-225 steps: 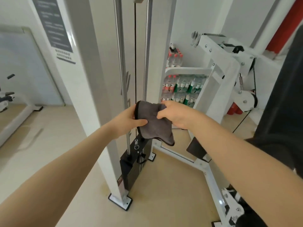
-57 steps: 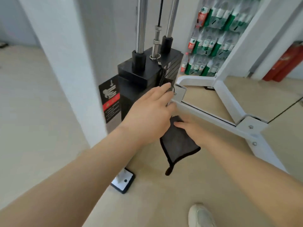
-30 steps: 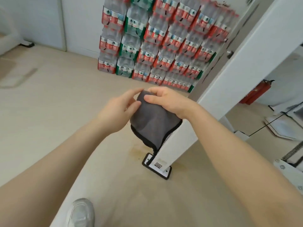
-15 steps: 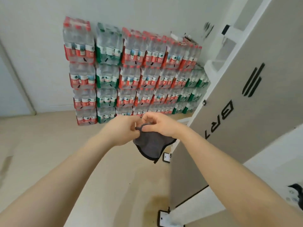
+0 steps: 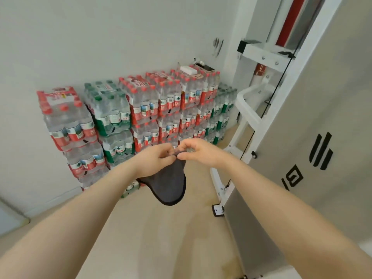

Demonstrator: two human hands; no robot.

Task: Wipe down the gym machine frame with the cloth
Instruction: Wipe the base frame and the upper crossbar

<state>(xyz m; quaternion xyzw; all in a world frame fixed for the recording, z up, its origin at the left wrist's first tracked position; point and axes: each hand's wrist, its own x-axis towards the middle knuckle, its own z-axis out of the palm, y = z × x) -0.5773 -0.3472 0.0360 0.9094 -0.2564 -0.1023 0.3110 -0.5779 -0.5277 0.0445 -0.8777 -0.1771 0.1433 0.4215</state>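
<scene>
The dark grey microfibre cloth with black edging (image 5: 169, 182) hung in mid-air above the beige floor (image 5: 161, 238), pinched along its top edge by both hands. The left hand (image 5: 155, 158) and right hand (image 5: 198, 151) met fingertip to fingertip. The white-and-grey gym machine frame (image 5: 298, 125) stood just to the right, untouched. Stacked shrink-wrapped packs of water bottles (image 5: 141, 117) lined the white wall behind.

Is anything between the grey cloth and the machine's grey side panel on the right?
Nothing visible: the dark grey cloth hangs from both hands, with only open air across to the grey side panel.
</scene>
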